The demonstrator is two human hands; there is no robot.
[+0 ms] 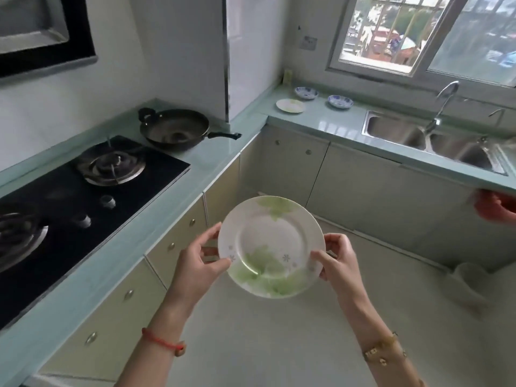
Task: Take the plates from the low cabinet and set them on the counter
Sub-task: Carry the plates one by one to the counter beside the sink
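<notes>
A white plate with green leaf print (pixel 270 241) hangs in mid-air above the floor, tilted toward me. My left hand (pixel 201 261) pinches its left rim and my right hand (pixel 337 261) pinches its right rim. On the pale green counter (pixel 315 113) at the far corner lie a similar white and green plate (pixel 290 105) and two small blue-patterned dishes (pixel 306 92) (pixel 339 101). The low cabinet doors (pixel 290 160) under the counter all appear closed.
A black wok (pixel 174 128) sits on the left counter beside a black gas hob (pixel 83 188). A double steel sink (pixel 430 141) with a tap lies under the window at right. A red object (pixel 494 206) shows at the right edge.
</notes>
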